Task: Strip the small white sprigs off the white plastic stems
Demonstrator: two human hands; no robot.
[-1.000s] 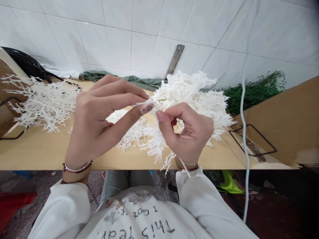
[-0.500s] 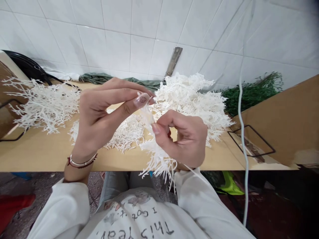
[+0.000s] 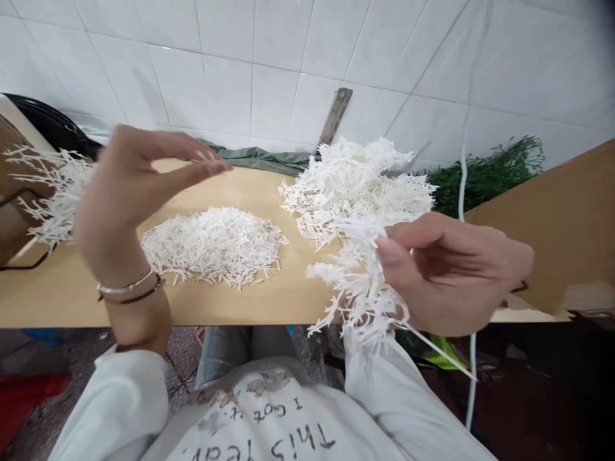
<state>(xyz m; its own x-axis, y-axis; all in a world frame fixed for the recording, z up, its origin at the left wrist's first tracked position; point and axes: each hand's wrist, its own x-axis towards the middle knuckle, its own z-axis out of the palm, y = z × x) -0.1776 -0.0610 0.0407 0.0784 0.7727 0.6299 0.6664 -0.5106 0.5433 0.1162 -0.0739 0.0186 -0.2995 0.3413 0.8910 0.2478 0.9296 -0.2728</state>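
Note:
My right hand (image 3: pixel 461 275) pinches a white branching plastic sprig (image 3: pixel 362 282) between thumb and forefinger. The sprig's lacy tips hang down past the table's front edge, and its thin stem pokes out below the hand. Off to the left, my left hand (image 3: pixel 127 179) is raised over the table with thumb and fingertips together; whether a small bit is between them I cannot make out. Between the hands lies a low heap of short white snippets (image 3: pixel 216 246). A bigger pile of white sprigs (image 3: pixel 360 182) rests behind the right hand. More white sprigs (image 3: pixel 57 198), partly hidden by my left hand, are at the left end.
A cardboard-coloured tabletop (image 3: pixel 230 189) stretches before a tiled wall (image 3: pixel 273 45). Green foliage (image 3: pixel 485 169) stands at the back right beside a cardboard panel (image 3: pixel 552 218). A white cable (image 3: pixel 462 186) hangs at the right. A metal strip (image 3: pixel 335 118) leans on the wall.
My hands have moved apart: the left went left, away from the sprig, while the right carried the sprig to the right. The snippet heap is now uncovered.

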